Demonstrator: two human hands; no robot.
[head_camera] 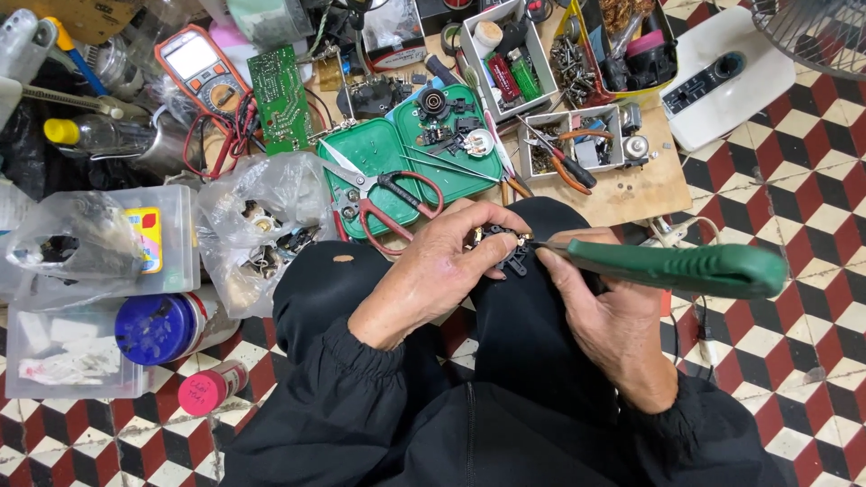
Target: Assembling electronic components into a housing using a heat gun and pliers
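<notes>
Right hand (606, 317) grips green-handled tool (678, 268), tip on small black part (507, 249) pinched in left hand (444, 266) fingers, red-handled scissors (383, 197) just beyond.

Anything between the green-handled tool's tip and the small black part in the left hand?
Nothing visible. The left hand pinches the small black part over the knee; the green-handled tool in the right hand already meets it.

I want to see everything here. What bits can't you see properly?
- Small black part: head view, mostly hidden by the left hand.
- Green-handled tool: its tip is hidden at that part.
- Fan: cut off by the top right corner.
- Screws in the grey tray: too small.
</notes>
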